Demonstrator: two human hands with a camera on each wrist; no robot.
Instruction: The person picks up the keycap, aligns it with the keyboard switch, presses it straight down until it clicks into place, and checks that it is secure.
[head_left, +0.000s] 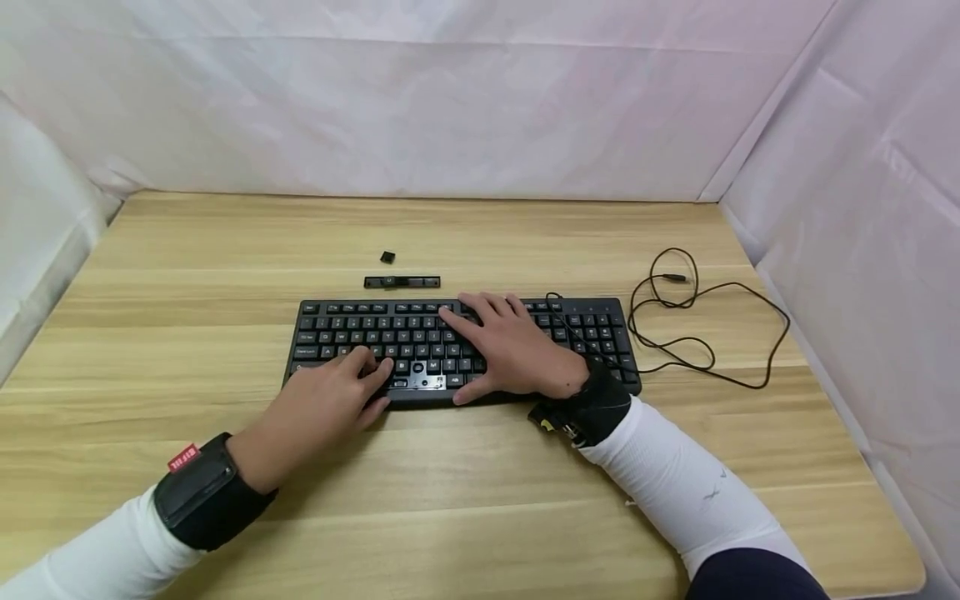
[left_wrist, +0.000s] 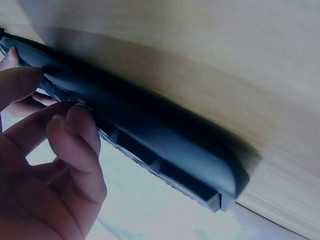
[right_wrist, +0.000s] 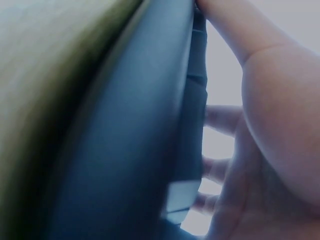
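A black keyboard point(head_left: 510, 393) lies on the wooden table, with a bare strip point(head_left: 427, 381) in its bottom row where keycaps are off. My left hand point(head_left: 330, 396) is at its front left part, thumb and fingers bent close over the keys beside that strip. In the left wrist view the fingertips point(left_wrist: 80, 117) are right at the keyboard's front edge; I cannot tell whether they pinch a keycap. My right hand point(head_left: 513, 350) rests spread across the keys right of the strip, thumb point(right_wrist: 225, 22) at the front edge.
Behind the keyboard lie a long black spacebar point(head_left: 420, 282) and a small black keycap point(head_left: 387, 257). A thin black cable point(head_left: 738, 382) runs over the right part of the keyboard and loops on the table, its plug point(head_left: 674, 278) inside the loops. White cloth point(head_left: 450, 108) hangs behind the table.
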